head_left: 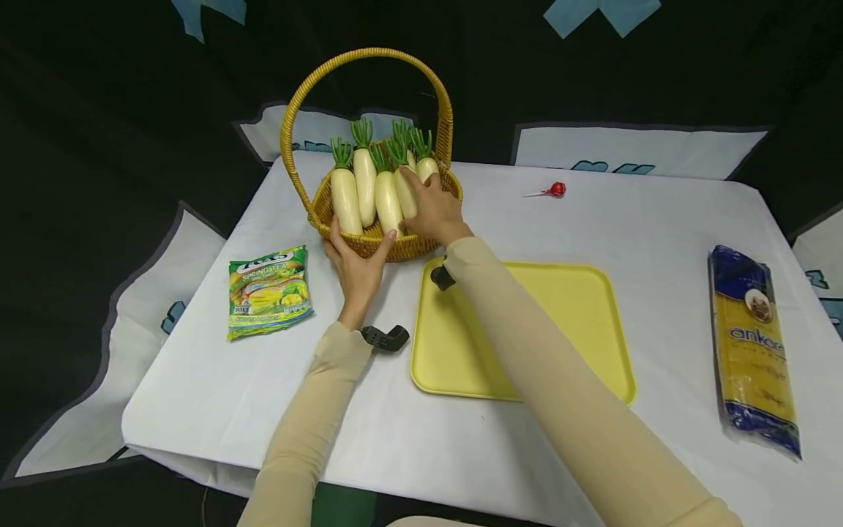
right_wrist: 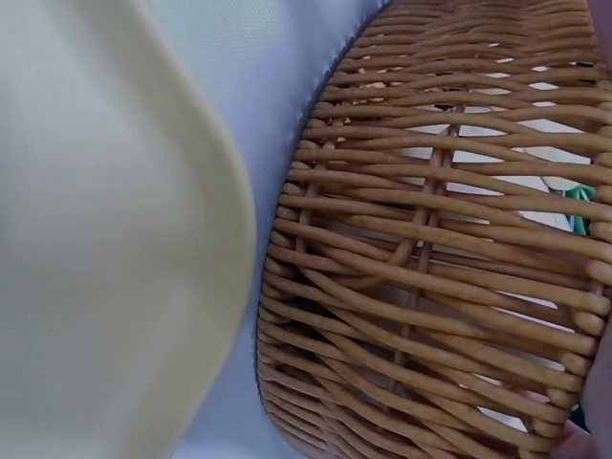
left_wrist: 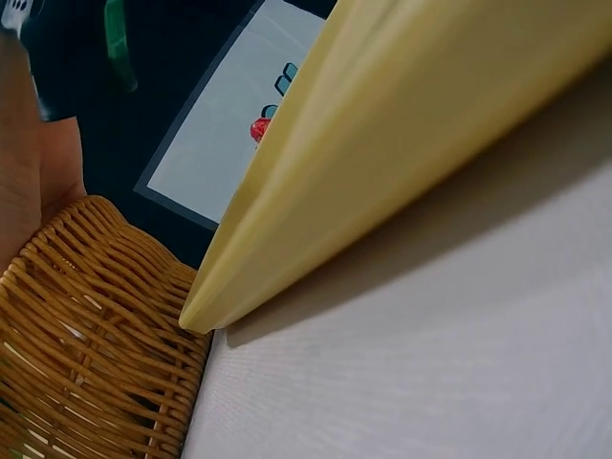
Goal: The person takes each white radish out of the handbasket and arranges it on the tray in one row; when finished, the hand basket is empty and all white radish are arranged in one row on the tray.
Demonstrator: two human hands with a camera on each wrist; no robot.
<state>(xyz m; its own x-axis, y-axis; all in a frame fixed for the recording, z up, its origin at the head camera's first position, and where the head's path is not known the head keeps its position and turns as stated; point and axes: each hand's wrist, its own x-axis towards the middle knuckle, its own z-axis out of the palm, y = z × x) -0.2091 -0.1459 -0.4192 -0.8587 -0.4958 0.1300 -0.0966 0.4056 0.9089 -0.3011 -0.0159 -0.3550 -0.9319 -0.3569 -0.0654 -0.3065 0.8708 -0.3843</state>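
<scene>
Several white radishes (head_left: pixel 345 201) with green tops stand in a wicker basket (head_left: pixel 411 249) with a tall arched handle. My left hand (head_left: pixel 358 274) holds the front rim of the basket, thumb and fingers spread apart along it. Over the basket's right side, my right hand (head_left: pixel 435 208) grips a white radish (head_left: pixel 406 196) between thumb and fingers, its leaves pointing up. That radish is still among the others, and its lower part is hidden by the hand. In the right wrist view the basket's woven side (right_wrist: pixel 430 229) fills the right half.
A yellow tray (head_left: pixel 560 307) lies right of the basket, under my right forearm. A green and yellow bag (head_left: pixel 270 293) lies on the left. Behind the tray is a red lollipop (head_left: pixel 557 189). A blue and yellow packet (head_left: pixel 754 348) lies at the far right of the white-covered table (head_left: pixel 197 388).
</scene>
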